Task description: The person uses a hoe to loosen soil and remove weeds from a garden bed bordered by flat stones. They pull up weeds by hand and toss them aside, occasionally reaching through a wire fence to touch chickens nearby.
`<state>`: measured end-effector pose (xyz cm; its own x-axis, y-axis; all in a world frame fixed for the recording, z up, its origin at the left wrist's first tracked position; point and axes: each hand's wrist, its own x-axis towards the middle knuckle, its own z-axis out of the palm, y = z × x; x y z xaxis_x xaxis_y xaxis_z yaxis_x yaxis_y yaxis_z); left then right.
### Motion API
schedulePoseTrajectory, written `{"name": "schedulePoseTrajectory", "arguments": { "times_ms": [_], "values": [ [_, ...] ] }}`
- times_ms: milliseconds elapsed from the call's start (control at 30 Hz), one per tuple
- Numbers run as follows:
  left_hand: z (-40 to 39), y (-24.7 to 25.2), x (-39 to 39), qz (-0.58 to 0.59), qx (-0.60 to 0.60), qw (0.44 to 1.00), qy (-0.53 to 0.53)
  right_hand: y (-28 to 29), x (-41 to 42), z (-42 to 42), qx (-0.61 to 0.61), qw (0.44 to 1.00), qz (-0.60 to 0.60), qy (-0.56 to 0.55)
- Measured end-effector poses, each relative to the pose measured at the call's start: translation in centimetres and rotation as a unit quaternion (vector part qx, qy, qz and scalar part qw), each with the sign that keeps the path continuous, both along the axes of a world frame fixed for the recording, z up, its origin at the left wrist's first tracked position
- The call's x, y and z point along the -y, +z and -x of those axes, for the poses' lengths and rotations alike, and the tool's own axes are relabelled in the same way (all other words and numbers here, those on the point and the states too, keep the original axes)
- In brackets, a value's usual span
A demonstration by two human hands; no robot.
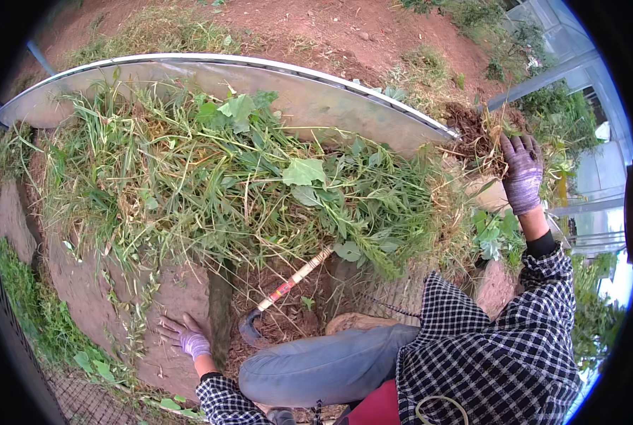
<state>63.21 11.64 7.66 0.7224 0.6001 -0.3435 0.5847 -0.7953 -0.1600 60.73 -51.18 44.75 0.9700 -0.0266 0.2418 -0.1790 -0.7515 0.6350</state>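
My left hand (186,337), in a purple-and-white knitted glove, rests on a flat stone slab (170,297) at the lower left, fingers spread and holding nothing. At the upper right my right hand (522,167), in a matching soiled glove, grips a clump of dry weeds (481,135) with dark soil and roots, beside the end of a white-edged panel. Between the hands lies a large heap of cut green weeds (231,175). A sickle (287,287) with a pale, red-banded handle leans at the heap's near edge, its dark curved blade close to my knee.
The upright white-edged panel (295,106) bounds the heap's far side, with reddish bare soil (322,26) beyond. Metal posts and clear sheeting (593,159) stand at the right. Dark netting (82,396) lies at the lower left. Several stones border the heap.
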Motion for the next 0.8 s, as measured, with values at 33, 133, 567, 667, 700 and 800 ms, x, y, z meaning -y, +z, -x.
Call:
{"name": "schedulePoseTrajectory", "arguments": {
  "times_ms": [33,133,567,667,700,800],
  "values": [
    [0.2,-0.3,-0.4,0.009,0.005,1.0,-0.002,-1.5,0.6,0.0,0.003,1.0,-0.009,0.023],
    [0.7,-0.6,-1.8,0.028,0.036,0.999,-0.012,-12.5,1.5,0.4,0.096,0.987,-0.128,0.009],
    [-0.9,2.6,0.6,0.081,-0.002,0.997,0.021,-18.4,-7.5,-15.2,-0.503,0.845,-0.115,-0.141],
    [-0.3,3.4,-0.2,0.079,0.001,0.996,0.03,-15.2,-20.0,-14.8,-0.331,0.875,-0.317,0.159],
    [-0.2,3.5,-0.4,0.08,0.002,0.996,0.032,-15.4,-23.5,-14.4,-0.322,0.831,-0.384,0.241],
    [-0.8,3.0,0.8,0.109,0.006,0.994,0.027,-18.6,-35.0,-12.9,-0.35,0.667,-0.507,0.419]
  ]
}}
